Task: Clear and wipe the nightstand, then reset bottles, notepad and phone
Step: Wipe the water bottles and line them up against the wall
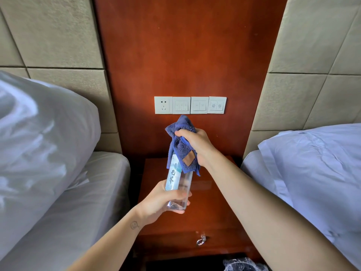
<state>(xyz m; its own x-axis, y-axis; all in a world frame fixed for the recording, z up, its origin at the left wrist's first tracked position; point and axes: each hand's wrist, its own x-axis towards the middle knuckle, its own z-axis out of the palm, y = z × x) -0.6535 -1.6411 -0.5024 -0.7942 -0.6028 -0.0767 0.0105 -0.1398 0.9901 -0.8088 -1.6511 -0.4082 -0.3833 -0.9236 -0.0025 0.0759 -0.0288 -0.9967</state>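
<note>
Now, closest to me, the left hand [164, 200] has its fingers and thumb wrapped round the lower end of the bottle [175, 182], a single clear water bottle with a pale label. The bottle's long axis runs up and slightly rightward from that hand, nearly upright. Its neck end therefore sits above the left hand and under the right hand [193, 141]. The right hand is clenched on the cloth [179, 151], one blue cloth with a tan tag, bunched over the bottle's top; I cannot see the cap beneath it.

I judge the step to be wiping the bottle, and the stroke turns on that axis. The right hand is at the free end and would have to travel down the bottle toward the left.

Below and beyond both hands lies the nightstand [211, 208], with the bottle held above its red-brown top and not touching it. I see neither notepad nor phone. Farther off, just above the right hand, four white wall plates [190, 105] sit in a row.
</note>
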